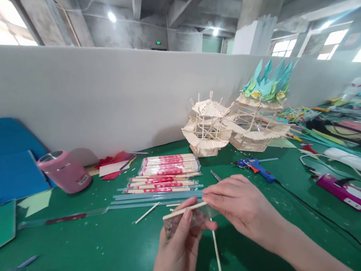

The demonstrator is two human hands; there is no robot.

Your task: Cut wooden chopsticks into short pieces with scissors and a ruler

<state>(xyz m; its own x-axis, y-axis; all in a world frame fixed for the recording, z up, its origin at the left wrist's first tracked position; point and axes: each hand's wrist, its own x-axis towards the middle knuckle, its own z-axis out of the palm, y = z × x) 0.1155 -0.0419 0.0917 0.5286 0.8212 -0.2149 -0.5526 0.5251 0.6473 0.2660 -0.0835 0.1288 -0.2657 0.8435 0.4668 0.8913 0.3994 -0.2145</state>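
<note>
My left hand (178, 254) is closed around a pale wooden stick (173, 214), with the thumb lying against it. A clear, crinkled plastic piece (169, 229) is in the same grip, just under the stick. My right hand (249, 210) pinches at the stick's right end, its fingertips covering that tip. Below the hands, a long thin wooden stick (218, 257) runs toward the table's near edge. Loose short sticks (147, 213) lie left of the hands. Beyond them are pale glue sticks (155, 198) and paper-banded packs of wooden chopsticks (169, 166). A pointed metal tool (215, 176) shows partly behind my right hand.
A blue glue gun (258, 170) with a black cord lies to the right, near a purple power strip (345, 193). Stick-built pavilion models (210, 125) stand at the white partition (97, 92). A pink cup (64, 171) and blue boards (7, 164) are left.
</note>
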